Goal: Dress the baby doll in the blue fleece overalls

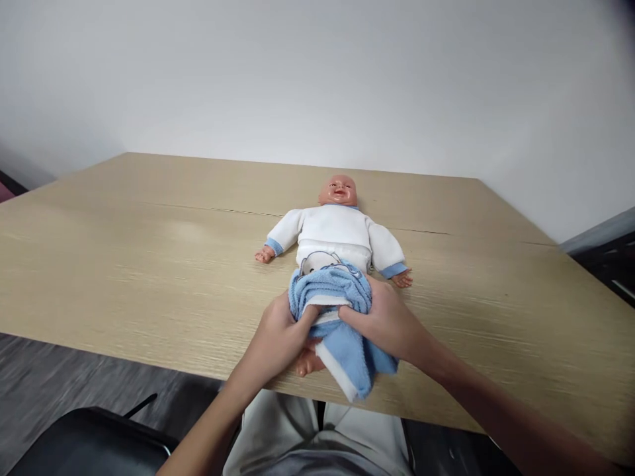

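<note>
A baby doll (333, 228) in a white top with blue cuffs lies on its back, its head toward the wall. Bunched around its legs are light blue fleece pants (327, 284) with white trim and a cartoon print. My left hand (284, 330) grips the bunched cloth on the left, thumb at the white-edged opening. On the right, my right hand (384, 317) pinches the same edge with its thumb. One bare doll foot (308, 361) shows below my left hand. A blue pant leg hangs loosely toward the table's front edge; the other foot is hidden.
The doll lies near the front edge of a wide wooden table (149, 264), which reaches back to a pale wall (317, 79). A black chair (89, 443) stands at the lower left. Dark furniture (610, 258) stands at the right.
</note>
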Tool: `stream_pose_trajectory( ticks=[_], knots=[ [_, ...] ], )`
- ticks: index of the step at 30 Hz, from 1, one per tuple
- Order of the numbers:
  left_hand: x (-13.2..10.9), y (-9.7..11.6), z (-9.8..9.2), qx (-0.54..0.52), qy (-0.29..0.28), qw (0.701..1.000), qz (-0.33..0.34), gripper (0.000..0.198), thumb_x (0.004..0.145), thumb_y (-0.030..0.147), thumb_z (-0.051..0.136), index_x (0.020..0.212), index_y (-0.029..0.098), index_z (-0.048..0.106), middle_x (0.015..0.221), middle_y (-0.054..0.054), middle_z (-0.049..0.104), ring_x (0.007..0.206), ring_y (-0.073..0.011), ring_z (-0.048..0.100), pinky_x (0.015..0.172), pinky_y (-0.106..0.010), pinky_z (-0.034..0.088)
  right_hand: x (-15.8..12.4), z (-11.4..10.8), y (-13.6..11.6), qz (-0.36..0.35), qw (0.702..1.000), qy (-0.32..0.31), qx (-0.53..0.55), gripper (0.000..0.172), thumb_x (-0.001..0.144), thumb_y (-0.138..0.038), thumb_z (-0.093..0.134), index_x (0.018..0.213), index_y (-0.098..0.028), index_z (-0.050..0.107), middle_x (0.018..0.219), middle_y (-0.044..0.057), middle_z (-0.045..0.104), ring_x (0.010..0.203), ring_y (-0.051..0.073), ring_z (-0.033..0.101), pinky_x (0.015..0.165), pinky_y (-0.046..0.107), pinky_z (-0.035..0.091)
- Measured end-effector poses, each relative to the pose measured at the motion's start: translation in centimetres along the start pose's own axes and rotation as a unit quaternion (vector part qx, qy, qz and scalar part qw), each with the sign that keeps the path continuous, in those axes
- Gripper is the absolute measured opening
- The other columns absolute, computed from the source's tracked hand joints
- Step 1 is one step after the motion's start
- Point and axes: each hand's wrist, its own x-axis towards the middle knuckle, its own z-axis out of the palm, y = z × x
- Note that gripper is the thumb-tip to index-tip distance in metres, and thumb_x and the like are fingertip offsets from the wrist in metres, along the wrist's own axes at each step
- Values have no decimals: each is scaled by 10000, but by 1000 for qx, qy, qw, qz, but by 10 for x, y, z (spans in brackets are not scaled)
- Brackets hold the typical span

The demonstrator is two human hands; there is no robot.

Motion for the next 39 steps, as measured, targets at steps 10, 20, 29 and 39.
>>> stream_pose_trajectory(
  ticks=[10,20,29,39],
  knots=[
    [43,7,-16,79,-8,996,40,321,1010,386,628,1234,185,740,1221,-110,816,1141,-315,757,1025,-431,570,37,-5,13,2,998,45,-35,272,879,-301,693,1116,-179,743,1093,88,828,1026,288,758,960,406,571],
    [-14,21,-19,-34,31,999,20,332,928,281,711,1249,199,731,1141,-31,826,1037,-248,762,903,-296,587,3,-30,-36,-73,994,-47,-64,148,804,-212,708,805,-252,566,727,-56,671,652,174,578,656,321,448],
    [-54,-9,-6,-40,6,998,-52,351,1016,373,630,1333,222,651,1026,-25,795,943,-243,730,868,-322,566,-14,-16,-32,-49,984,-137,-99,120,809,-193,702,843,-243,598,805,-47,717,712,179,606,666,309,411],
    [-49,-10,-3,123,-17,990,-61,213,1045,392,487,1122,233,605,974,-79,774,1014,-336,687,922,-412,447,-18,-1,-27,-39,979,-149,-137,108,863,-227,650,966,-235,618,1047,40,740,938,268,666,819,374,426]
  ],
)
